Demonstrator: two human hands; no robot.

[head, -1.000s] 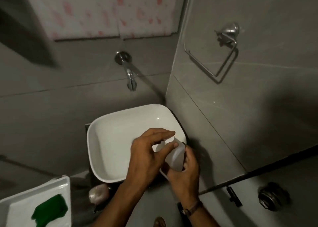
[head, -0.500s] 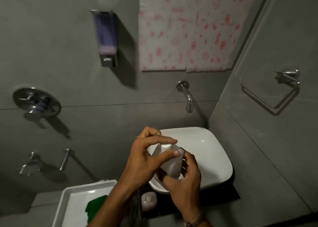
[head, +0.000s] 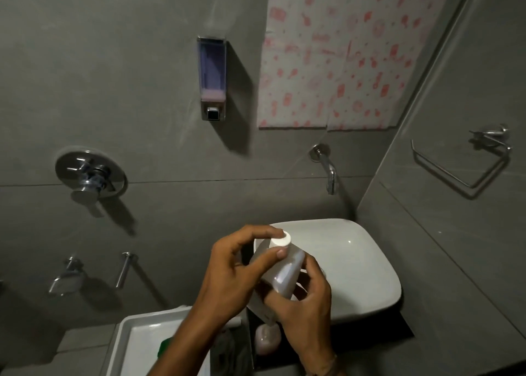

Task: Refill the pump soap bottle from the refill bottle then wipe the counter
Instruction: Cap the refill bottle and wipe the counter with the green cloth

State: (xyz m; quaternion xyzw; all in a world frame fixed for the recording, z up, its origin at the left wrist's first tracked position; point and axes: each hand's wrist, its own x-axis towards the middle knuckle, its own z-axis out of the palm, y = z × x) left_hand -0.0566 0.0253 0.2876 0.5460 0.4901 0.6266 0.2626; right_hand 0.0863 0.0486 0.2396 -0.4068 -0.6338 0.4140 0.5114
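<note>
A translucent white refill bottle is held tilted over the near left edge of the white basin. My right hand grips its body from below. My left hand pinches the white cap between thumb and fingertips. On the wall above, a soap dispenser with a clear window holds a low layer of pinkish soap. A green cloth lies in a white tray at the lower left, mostly hidden by my left forearm.
A wall spout juts out above the basin. A chrome mixer and taps sit on the left wall, a towel ring on the right wall. A pinkish soap bar lies below the basin on the dark counter.
My view has swung up and to the left, bringing the wall dispenser and mixer into sight. Both hands still hold the bottle, and the left fingers have shifted on the cap.
</note>
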